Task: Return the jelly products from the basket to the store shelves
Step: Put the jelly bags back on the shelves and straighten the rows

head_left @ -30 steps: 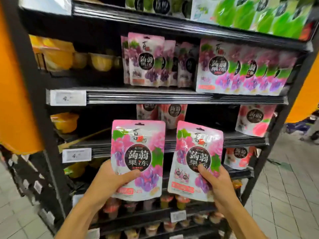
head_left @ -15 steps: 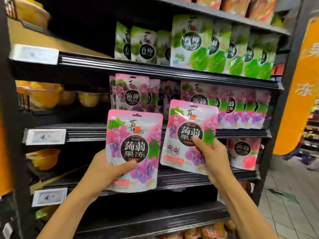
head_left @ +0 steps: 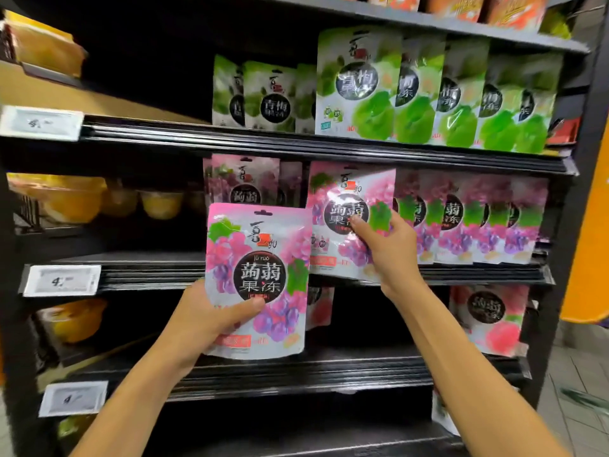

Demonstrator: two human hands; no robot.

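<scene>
Each of my hands holds a pink grape jelly pouch in front of the black store shelves. My left hand [head_left: 211, 319] grips one grape pouch [head_left: 258, 258] by its lower left, thumb across the front, held out short of the shelf. My right hand [head_left: 387, 250] pinches the second grape pouch [head_left: 342, 206] and has it at the front of the grape row [head_left: 474, 219] on the middle shelf [head_left: 478, 275], its lower edge at the shelf lip. More grape pouches [head_left: 244, 183] stand behind the left one.
Green plum jelly pouches [head_left: 412, 90] fill the shelf above. Peach pouches [head_left: 491, 318] stand on the shelf below, right. Yellow fruit cups [head_left: 59, 199] sit on the left. White price tags [head_left: 62, 280] line the shelf edges. An orange pillar [head_left: 590, 245] rises at far right.
Both hands have risen with their pouches. The right hand has carried its pouch up and forward to the grape row on the middle shelf. The view has tilted upward.
</scene>
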